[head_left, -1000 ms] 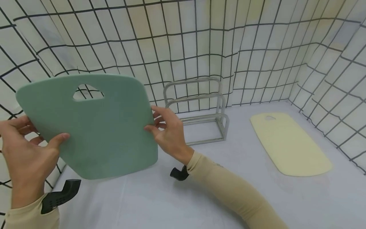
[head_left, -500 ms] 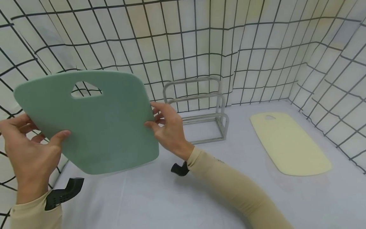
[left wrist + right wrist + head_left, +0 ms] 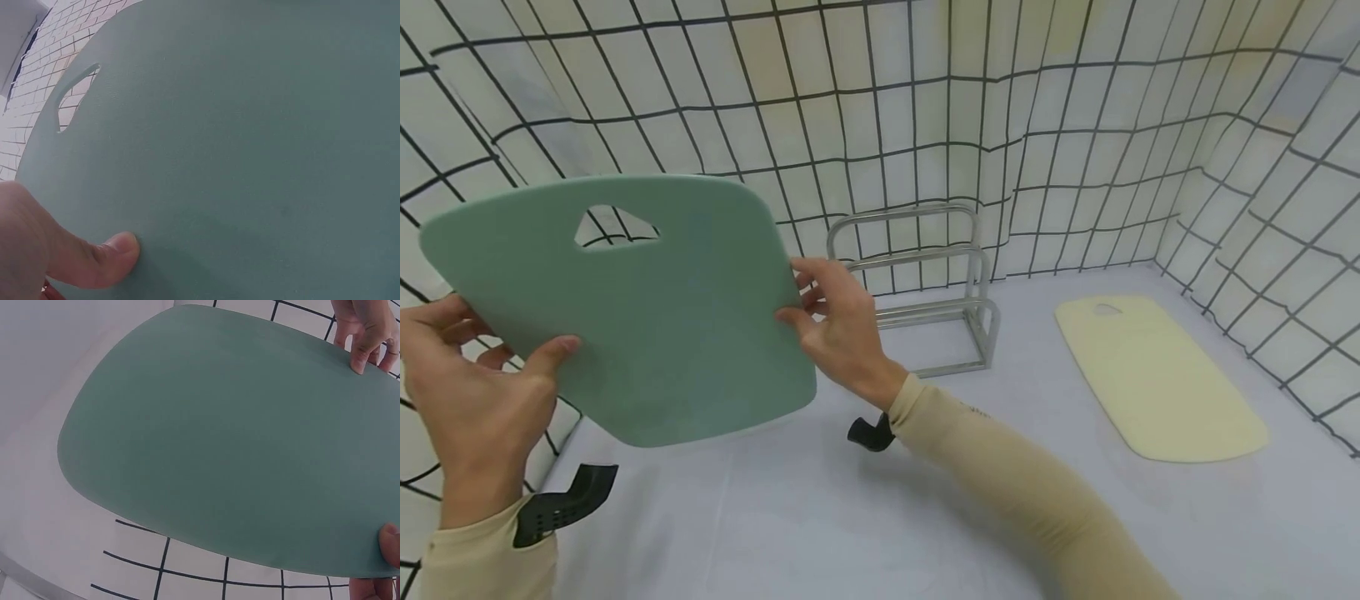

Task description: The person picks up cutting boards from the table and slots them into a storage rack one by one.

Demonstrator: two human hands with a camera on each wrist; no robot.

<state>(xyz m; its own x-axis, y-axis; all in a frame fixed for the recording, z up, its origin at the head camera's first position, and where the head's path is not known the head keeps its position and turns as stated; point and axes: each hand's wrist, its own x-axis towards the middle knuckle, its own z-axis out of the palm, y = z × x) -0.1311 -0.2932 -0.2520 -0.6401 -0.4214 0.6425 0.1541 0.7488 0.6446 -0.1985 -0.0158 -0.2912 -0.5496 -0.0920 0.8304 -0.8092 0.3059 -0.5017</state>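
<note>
A green cutting board with a handle slot near its top edge is held up off the table, tilted. My left hand grips its left edge, thumb on the near face and fingers behind. On the opposite edge my right hand pinches the board between thumb and fingers. In the left wrist view the board fills most of the picture, with my left thumb lying on it. Both hands appear on opposite edges of the board in the right wrist view.
A metal rack with upright loops stands behind my right hand. To the right, a pale yellow cutting board lies flat on the white table. A black wire grid over white cloth borders the back and sides.
Both hands have raised the green cutting board slightly and shifted it a little to the left. The grips look the same; the rack and the yellow board stay put.
</note>
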